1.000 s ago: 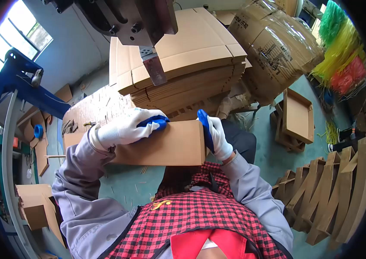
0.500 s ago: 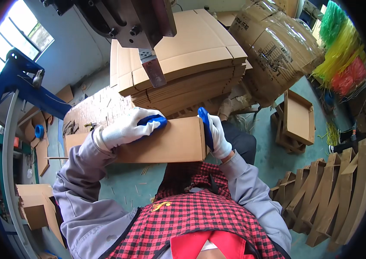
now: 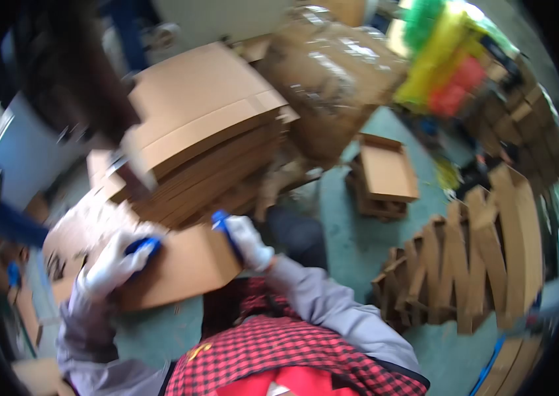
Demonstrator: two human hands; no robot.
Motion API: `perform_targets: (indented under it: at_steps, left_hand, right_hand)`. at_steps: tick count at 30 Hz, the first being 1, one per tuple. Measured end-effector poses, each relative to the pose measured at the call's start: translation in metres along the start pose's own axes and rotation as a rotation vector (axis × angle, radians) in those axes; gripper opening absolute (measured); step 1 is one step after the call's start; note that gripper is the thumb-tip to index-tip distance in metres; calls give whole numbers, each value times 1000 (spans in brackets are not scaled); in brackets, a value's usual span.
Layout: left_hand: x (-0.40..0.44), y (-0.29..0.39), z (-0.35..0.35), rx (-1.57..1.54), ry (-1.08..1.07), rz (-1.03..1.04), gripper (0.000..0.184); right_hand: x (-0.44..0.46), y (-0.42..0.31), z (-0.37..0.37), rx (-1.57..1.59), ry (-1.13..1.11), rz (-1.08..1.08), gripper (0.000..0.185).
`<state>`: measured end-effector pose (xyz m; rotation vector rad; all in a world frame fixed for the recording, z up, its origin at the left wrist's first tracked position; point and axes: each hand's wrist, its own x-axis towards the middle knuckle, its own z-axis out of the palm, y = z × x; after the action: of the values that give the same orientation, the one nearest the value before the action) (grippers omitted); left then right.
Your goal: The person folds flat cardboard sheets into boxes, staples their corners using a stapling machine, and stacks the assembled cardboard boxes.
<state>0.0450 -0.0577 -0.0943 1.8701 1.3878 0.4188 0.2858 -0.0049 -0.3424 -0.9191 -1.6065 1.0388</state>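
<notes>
Both my hands wear white gloves with blue palms. A brown cardboard box [image 3: 184, 267] is held between them in front of the checked apron. My left hand [image 3: 121, 262] grips its upper edge on the left, fingers curled over it. At the box's right end, my right hand [image 3: 243, 241] presses the side, with the blue thumb at the top corner. Beyond the box stands a tall stack of flat cardboard sheets [image 3: 207, 99]. The dark machine head [image 3: 68, 72] hangs over the left of that stack, blurred by motion.
Plastic-wrapped cardboard [image 3: 332, 79] stands behind the stack. Open cardboard trays [image 3: 388, 170] are piled on the green floor at right. Nearer on that side stands a row of folded cardboard pieces [image 3: 461, 257]. Green, yellow and red strands [image 3: 438, 59] hang at the upper right.
The head view has swung to the right, so the scene sits further left and more of the right side shows. Both hands still hold the box, whose right end now appears angled.
</notes>
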Motion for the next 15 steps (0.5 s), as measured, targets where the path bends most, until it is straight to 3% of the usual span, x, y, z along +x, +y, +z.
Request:
perform_targets:
  at_steps: [1,2,4,5,10,14,15]
  left_hand:
    - [-1,0,3,-130,8,7,22]
    - [1,-8,5,-176,28,151,23]
    - [-7,-40,15,22,186,41,27]
    - [-12,-42,14,32,151,46,27]
    - [-1,-19,9,-200,-8,-67,32]
    - [-5,-18,14,-234,125,-153,33]
    - [-3,-15,15,-231,119,-155,33]
  right_hand:
    - [-4,13,6,-26,131,-19,31]
    - [4,-19,4,-355,251,-397,31]
    - [12,-47,-16,102,-100,254,22]
    - [6,-48,-10,114,-69,270,22]
    - [11,-42,-15,-2,-12,79,22]
    - [1,-19,3,-127,291,-273,27]
    - [1,-20,2,-124,296,-268,27]
